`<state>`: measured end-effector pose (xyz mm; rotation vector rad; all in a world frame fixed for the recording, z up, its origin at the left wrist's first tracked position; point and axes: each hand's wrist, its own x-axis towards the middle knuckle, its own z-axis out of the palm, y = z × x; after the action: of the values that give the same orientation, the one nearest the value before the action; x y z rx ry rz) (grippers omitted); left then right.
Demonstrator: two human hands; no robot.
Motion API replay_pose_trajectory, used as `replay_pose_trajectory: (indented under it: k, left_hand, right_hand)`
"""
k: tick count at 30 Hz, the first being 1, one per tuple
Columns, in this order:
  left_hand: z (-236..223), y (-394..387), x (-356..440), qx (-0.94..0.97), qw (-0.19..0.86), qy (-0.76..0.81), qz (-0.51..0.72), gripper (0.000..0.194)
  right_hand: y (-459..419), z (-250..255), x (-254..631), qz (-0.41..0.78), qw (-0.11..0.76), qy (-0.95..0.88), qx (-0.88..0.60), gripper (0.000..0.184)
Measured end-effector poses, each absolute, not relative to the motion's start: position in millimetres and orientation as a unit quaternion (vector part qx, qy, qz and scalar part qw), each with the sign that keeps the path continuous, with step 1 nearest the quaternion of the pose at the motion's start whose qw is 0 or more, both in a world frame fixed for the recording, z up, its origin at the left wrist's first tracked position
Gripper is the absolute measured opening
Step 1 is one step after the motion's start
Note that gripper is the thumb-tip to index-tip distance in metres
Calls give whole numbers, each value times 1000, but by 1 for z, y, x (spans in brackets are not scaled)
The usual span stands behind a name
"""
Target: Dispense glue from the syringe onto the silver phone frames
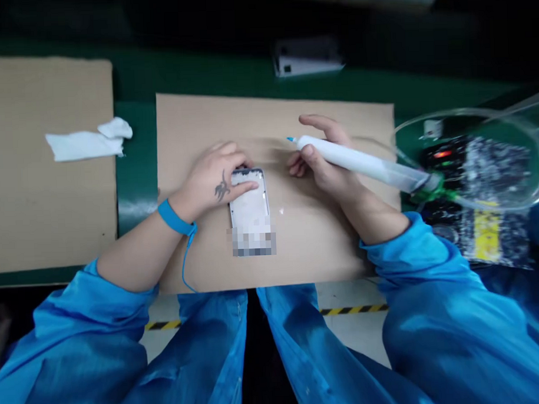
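A white phone housing point(251, 210) lies flat on a brown cardboard sheet point(324, 235). My left hand point(215, 179) rests over its far end, fingers curled and pressed on it, a blue wrist strap point(175, 218) on that wrist. My right hand point(325, 159) is closed around a white syringe-like dispenser point(360, 161). Its blue tip point(290, 140) points left and stays a little right of and beyond the housing, apart from it. A clear hose point(481, 201) leaves the dispenser's back end.
A second cardboard sheet point(39, 192) at the left carries a crumpled white wipe point(90, 140). A dark patterned bag with a yellow label point(486, 218) lies at the right. A grey device point(306, 58) sits at the green table's far edge.
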<state>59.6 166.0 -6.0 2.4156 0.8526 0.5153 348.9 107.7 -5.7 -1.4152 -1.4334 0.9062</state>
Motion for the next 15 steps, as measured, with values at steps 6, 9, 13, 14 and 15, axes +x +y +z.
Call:
replay_pose_trajectory:
  k: [6, 9, 13, 14, 15]
  left_hand:
    - [15, 168, 42, 913, 238, 295, 151, 78]
    - [21, 163, 36, 920, 293, 214, 149, 101]
    - [11, 159, 33, 916, 350, 157, 122, 102]
    - [8, 159, 32, 914, 351, 163, 120, 102]
    - [5, 159, 32, 914, 350, 169, 118, 102]
  right_hand:
    - [201, 20, 445, 154, 431, -629, -629, 44]
    - [247, 28, 466, 104, 276, -706, -644, 75]
    - [289, 22, 447, 88, 122, -805, -574, 87]
    - [296, 19, 440, 87, 100, -820, -556, 86]
    - [302, 16, 435, 89, 85, -830, -544, 84]
